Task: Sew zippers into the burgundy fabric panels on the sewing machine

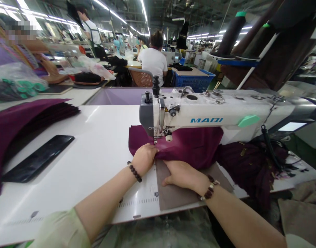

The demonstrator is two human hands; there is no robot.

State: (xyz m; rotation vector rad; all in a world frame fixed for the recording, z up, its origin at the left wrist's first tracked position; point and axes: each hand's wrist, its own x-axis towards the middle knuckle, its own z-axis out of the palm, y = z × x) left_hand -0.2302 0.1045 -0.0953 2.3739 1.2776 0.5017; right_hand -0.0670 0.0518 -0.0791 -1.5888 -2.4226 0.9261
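A purple fabric piece (189,143) lies under the head of a white sewing machine (209,112), reaching to both sides of its needle and presser foot (155,140). My left hand (144,156) is closed on the near edge of this fabric, fingertips just in front of the foot. Flatter and lower, my right hand (185,175) rests over a grey-brown fabric piece (170,199). Its thumb is spread away, while the other fingertips slip out of sight at the purple fabric's near edge. Both wrists wear beaded bracelets.
A stack of purple cut pieces (26,117) and a dark flat panel (41,156) lie on the left. Dark purple pieces with zipper pulls (247,162) are heaped at right. Thread cones (230,36) stand behind the machine. Beyond sits a person in a white shirt (154,63).
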